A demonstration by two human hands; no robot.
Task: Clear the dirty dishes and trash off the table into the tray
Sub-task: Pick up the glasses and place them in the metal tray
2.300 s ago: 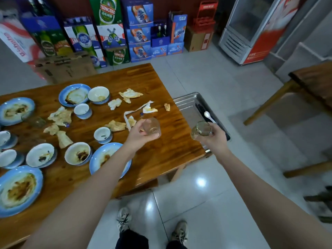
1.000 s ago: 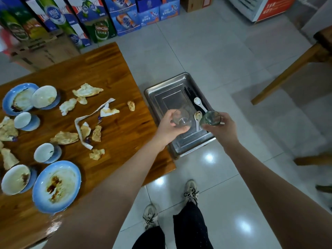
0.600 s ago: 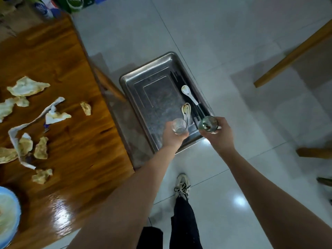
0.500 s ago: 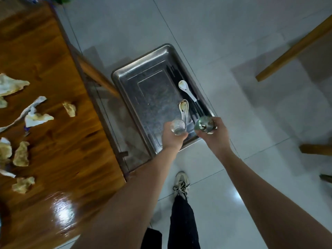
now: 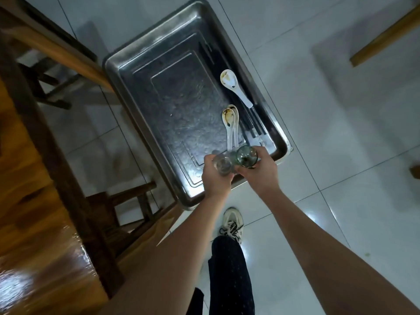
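A steel tray [image 5: 145, 71] lies below me on a low wooden stool beside the table. My left hand [image 5: 216, 180] grips a clear glass [image 5: 222, 165] over the tray's near end. My right hand [image 5: 261, 173] grips a green-tinted glass [image 5: 246, 156] right beside it; the two glasses almost touch. Whether either glass rests on the tray floor I cannot tell. In the tray lie a white soup spoon [image 5: 234, 86], two nested dirty spoons [image 5: 230, 123] and dark chopsticks [image 5: 254, 123] along its right side.
The wooden table's edge [image 5: 34, 201] fills the left side. A wooden stool frame [image 5: 127, 201] sits under the tray. Another table's leg [image 5: 384, 39] crosses the upper right. My leg and shoe [image 5: 231, 226] stand on the white tiled floor.
Both hands carried the glasses from the table over to the tray and lowered them to its near end. The view tilted down, so the dishes and scraps on the table left the frame.
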